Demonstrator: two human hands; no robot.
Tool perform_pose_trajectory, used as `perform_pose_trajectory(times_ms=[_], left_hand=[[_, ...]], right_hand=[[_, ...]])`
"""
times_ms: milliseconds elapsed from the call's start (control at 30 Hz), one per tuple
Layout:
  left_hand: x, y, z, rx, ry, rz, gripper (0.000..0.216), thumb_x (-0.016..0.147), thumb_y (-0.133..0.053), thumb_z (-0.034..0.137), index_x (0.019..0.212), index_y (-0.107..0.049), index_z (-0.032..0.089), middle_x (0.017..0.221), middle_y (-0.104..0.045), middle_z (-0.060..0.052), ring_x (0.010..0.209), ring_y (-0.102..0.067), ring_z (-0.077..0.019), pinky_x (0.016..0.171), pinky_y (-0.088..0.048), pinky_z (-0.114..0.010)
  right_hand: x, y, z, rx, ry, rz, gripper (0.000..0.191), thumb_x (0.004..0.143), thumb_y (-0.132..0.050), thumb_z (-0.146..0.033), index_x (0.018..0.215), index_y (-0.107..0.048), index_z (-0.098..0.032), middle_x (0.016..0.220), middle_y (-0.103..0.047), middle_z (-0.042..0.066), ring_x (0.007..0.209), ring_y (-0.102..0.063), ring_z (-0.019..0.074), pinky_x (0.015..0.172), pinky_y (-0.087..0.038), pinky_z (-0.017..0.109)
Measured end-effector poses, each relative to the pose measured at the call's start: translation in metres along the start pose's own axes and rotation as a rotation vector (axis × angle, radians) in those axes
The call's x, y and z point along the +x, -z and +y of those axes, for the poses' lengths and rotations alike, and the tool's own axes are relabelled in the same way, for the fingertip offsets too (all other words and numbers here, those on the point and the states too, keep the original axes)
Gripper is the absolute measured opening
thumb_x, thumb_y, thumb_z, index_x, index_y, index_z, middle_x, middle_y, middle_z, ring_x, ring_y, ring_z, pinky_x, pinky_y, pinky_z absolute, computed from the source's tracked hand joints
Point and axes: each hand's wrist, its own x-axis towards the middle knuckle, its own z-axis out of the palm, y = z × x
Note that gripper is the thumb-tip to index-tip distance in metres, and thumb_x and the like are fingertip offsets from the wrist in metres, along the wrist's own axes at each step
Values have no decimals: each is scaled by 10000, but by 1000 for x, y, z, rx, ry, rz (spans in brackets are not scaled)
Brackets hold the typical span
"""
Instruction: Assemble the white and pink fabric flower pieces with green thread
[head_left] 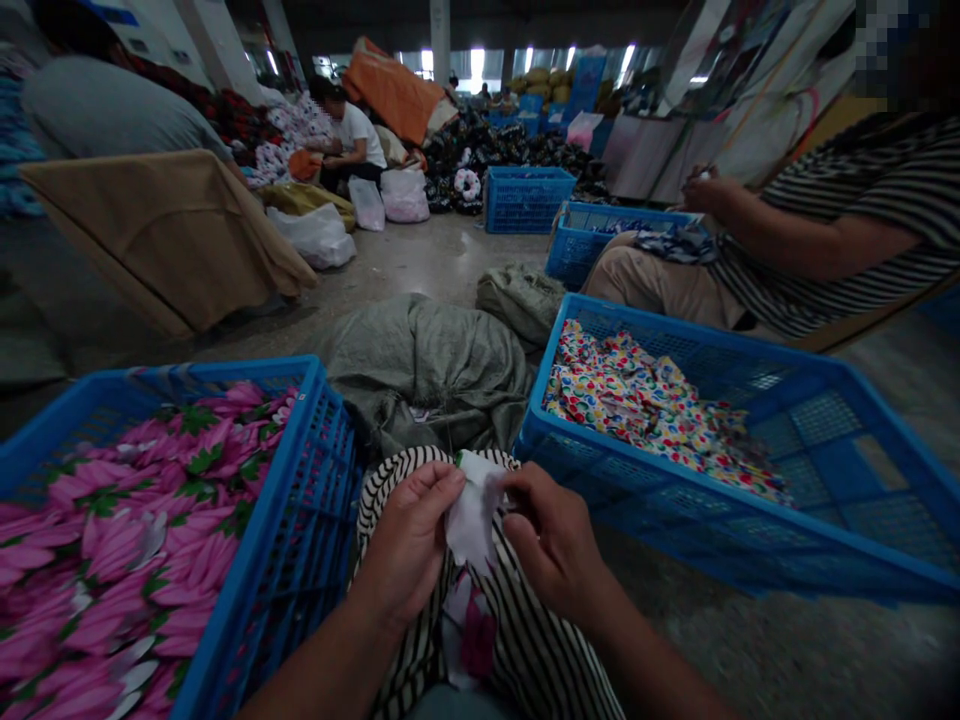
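Observation:
A small white-sided fabric piece (pixel 474 515) with a trace of green at its top edge is held up over my lap. My left hand (pixel 416 535) pinches its left side between thumb and fingers. On the other side, my right hand (pixel 555 535) has curled fingers at the piece's right edge; its fingertips are partly blurred. Below, another white and magenta fabric piece (pixel 474 632) lies on the black-and-white striped cloth (pixel 540 640) covering my lap.
At left stands a blue crate (pixel 319 400) of pink and green fabric pieces. Another blue crate (pixel 750 535) at right holds colourful printed pieces. Grey-green sacks (pixel 427 360) lie ahead. A striped-shirted person (pixel 832 220) sits at right, handling something small; other people sit farther back.

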Motion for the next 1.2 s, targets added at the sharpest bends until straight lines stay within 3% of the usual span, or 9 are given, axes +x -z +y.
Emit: perform_pose_trajectory(times_ms=[267,700,900,1000,1133,1200], left_hand=[[-4,-9,-3,-103,-10,18,139,699,-673,225,704,-567,136,601,-559,24,545,-498,-71,508,-391,-168],[-8,-10,-7,-70,14,-15,137,708,-665,225,696,-563,133,592,-559,20,541,-500,-75,505,-391,-174],[-8,-11,-6,-94,46,-12,148,679,-689,228,689,-575,136,587,-573,19,517,-499,-74,488,-388,-172],[-8,-10,-5,-84,58,-5,161,664,-700,238,676,-578,134,568,-563,22,500,-488,-72,474,-374,-169],[-7,-8,-5,-83,63,8,169,650,-710,245,682,-584,136,582,-567,17,518,-505,-84,494,-382,-178],[-6,-8,-5,-93,57,12,170,649,-712,242,690,-586,136,583,-561,20,519,-500,-82,509,-388,-182]], right_hand=[[1,-7,-6,-158,78,25,143,846,-461,-257,933,-539,-176,725,-570,36,653,-528,159,584,-366,267],[3,-4,-2,-181,70,7,148,868,-441,-230,952,-551,-177,764,-615,48,680,-574,151,606,-403,252],[4,-3,-3,-184,61,-27,163,869,-435,-234,860,-589,-183,662,-581,27,609,-542,140,566,-370,246],[4,-2,3,-77,-23,8,174,866,-441,-226,808,-600,-189,671,-588,23,616,-544,138,576,-371,247],[3,-5,10,256,-300,220,187,869,-412,-274,806,-569,-193,649,-553,0,575,-508,130,523,-375,232],[2,-8,7,386,-359,256,134,826,-466,-292,835,-557,-194,663,-539,-8,569,-488,126,509,-377,227]])
